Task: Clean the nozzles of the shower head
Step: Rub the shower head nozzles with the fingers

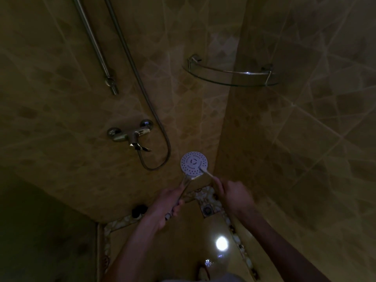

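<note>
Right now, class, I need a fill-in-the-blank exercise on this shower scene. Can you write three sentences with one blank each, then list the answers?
1. The left hand grips the shower head by its ____.
2. The right hand holds a brush whose tip touches the head's ____ face.
3. The glass shelf sits in the ____ where two tiled walls meet.

Missing words: handle; white; corner

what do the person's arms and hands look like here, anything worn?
Both forearms are bare up to the bottom edge of the picture, with no sleeves showing. The left hand and right hand wear no gloves. No watch, ring or band is visible, though the picture is dim and small items could be missed.
</note>
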### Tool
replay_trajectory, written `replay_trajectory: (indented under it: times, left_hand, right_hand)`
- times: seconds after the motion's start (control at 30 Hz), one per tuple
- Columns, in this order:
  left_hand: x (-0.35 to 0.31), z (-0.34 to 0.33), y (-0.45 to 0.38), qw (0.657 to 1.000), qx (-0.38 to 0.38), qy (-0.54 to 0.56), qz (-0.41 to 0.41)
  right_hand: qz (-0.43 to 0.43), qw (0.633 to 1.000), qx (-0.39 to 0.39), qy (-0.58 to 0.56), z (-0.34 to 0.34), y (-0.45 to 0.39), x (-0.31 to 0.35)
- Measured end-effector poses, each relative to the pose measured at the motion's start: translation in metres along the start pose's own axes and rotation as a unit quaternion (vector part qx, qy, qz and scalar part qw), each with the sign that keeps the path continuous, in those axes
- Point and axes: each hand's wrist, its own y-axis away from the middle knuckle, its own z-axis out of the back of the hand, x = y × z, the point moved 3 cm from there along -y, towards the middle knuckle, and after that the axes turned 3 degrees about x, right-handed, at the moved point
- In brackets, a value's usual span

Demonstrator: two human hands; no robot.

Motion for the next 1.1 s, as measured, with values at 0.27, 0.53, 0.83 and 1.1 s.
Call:
replay_trajectory:
  times: [0.27,0.53,0.83,1.1]
  left_hand:
    - [-0.009,-0.016,-0.001,1.000,-0.017,-0.011,-0.006]
    - [-0.013,-0.022,-0.005,0.999,-0.036,-0.021,0.002]
    - [-0.016,-0.027,-0.009,0.999,-0.046,-0.027,0.000]
    - [-0.016,-0.030,-0.010,0.997,-0.056,-0.043,-0.011]
  right_hand:
    - [-0.023,0.997,-0.079,-0.011,0.027,-0.036,-0.018]
    - [0.077,0.997,-0.024,0.012,-0.006,-0.011,0.000]
    - [0.001,0.993,0.013,-0.117,-0.007,-0.045,-0.016]
    - [0.002,0.991,0.060,-0.118,-0.009,-0.052,-0.023]
